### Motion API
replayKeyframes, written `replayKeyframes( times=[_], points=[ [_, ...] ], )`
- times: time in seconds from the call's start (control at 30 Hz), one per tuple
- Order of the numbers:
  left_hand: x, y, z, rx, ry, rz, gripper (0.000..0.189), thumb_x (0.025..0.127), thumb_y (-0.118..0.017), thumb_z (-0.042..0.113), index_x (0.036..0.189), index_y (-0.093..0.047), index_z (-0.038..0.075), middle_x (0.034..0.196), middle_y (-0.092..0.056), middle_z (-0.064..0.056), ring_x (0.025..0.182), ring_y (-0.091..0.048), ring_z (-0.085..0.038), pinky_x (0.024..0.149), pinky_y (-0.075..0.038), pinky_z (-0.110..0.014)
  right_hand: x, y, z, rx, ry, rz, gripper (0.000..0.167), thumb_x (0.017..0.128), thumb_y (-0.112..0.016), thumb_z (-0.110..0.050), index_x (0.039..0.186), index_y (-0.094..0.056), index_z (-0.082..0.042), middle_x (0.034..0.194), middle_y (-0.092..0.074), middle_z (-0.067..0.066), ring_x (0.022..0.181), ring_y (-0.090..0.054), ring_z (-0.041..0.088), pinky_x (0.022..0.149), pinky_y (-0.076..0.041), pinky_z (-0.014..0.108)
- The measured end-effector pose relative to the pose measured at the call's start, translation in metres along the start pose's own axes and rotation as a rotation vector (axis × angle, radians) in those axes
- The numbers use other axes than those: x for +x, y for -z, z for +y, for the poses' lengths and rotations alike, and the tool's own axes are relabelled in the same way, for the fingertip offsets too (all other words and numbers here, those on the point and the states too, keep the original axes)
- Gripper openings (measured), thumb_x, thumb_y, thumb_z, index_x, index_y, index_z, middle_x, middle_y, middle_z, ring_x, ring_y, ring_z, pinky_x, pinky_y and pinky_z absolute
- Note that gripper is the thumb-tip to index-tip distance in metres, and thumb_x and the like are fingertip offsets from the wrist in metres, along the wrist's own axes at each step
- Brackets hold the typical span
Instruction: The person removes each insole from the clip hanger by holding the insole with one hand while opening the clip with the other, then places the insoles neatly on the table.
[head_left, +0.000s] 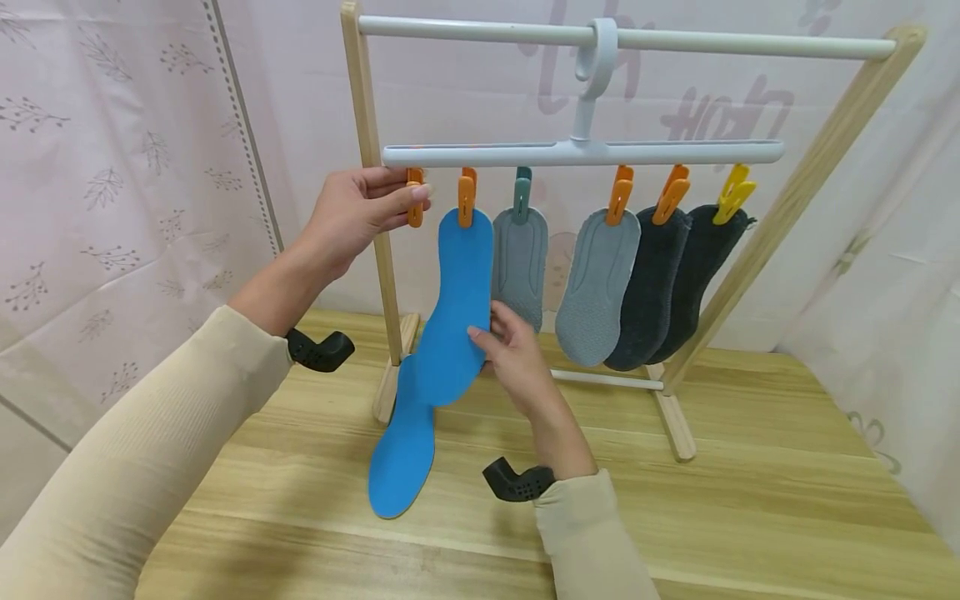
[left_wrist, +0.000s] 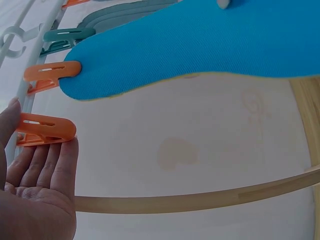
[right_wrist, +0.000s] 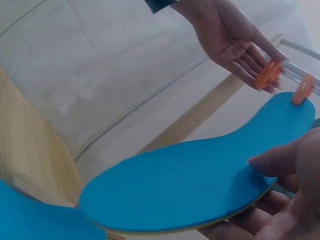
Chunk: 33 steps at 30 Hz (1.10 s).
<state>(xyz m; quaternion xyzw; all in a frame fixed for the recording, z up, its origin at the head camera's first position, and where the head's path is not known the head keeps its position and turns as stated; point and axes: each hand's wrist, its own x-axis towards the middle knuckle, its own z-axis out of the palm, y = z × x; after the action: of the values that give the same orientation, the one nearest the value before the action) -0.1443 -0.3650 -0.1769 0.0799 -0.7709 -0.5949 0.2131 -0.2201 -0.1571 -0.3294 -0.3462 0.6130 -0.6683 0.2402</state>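
Observation:
A blue insole hangs by its heel from an orange clothespin on the hanger. My right hand pinches its right edge, thumb on the front face and fingers behind. The leftmost orange clothespin is in my left hand, between thumb and fingers, and no insole is in it. In the left wrist view my left fingers lie under that clothespin. A second blue insole lies on the table, partly hidden behind the hanging one.
The white hanger hooks over the rack's rail. Grey insoles and dark insoles hang to the right from green, orange and yellow clothespins. Wooden rack posts stand on the wooden table, with a patterned curtain behind.

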Motion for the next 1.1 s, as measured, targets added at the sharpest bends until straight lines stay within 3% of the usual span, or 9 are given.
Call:
replayKeyframes(
  times=[0.3, 0.73, 1.1],
  points=[
    [-0.001, 0.001, -0.002, -0.007, -0.002, 0.001, 0.047, 0.096, -0.069, 0.024, 0.138, -0.061, 0.006, 0.129, -0.069, -0.013, 0.115, -0.070, -0.020, 0.102, -0.054, -0.028, -0.005, 0.013, -0.005, -0.093, 0.052, -0.020, 0.050, 0.109, -0.042, -0.007, 0.157, -0.031, -0.013, 0.155, -0.045, 0.017, 0.138, -0.052, 0.035, 0.108, -0.052, 0.040],
    [-0.002, -0.001, -0.002, -0.002, -0.001, 0.005, 0.046, 0.096, -0.069, 0.025, 0.138, -0.062, 0.007, 0.131, -0.068, -0.014, 0.111, -0.071, -0.016, 0.102, -0.054, -0.030, -0.008, 0.012, -0.006, -0.084, 0.041, -0.013, 0.050, 0.107, -0.048, -0.006, 0.154, -0.037, -0.015, 0.148, -0.053, 0.019, 0.128, -0.061, 0.036, 0.098, -0.057, 0.045],
    [-0.002, -0.005, -0.003, -0.030, -0.012, 0.019, 0.048, 0.096, -0.070, 0.023, 0.139, -0.060, 0.005, 0.128, -0.069, -0.010, 0.116, -0.070, -0.023, 0.101, -0.055, -0.030, -0.009, 0.010, -0.005, -0.076, 0.039, 0.034, 0.059, 0.106, -0.050, -0.005, 0.158, -0.025, -0.019, 0.143, -0.056, 0.022, 0.108, -0.070, 0.035, 0.086, -0.061, 0.043]
  ],
)
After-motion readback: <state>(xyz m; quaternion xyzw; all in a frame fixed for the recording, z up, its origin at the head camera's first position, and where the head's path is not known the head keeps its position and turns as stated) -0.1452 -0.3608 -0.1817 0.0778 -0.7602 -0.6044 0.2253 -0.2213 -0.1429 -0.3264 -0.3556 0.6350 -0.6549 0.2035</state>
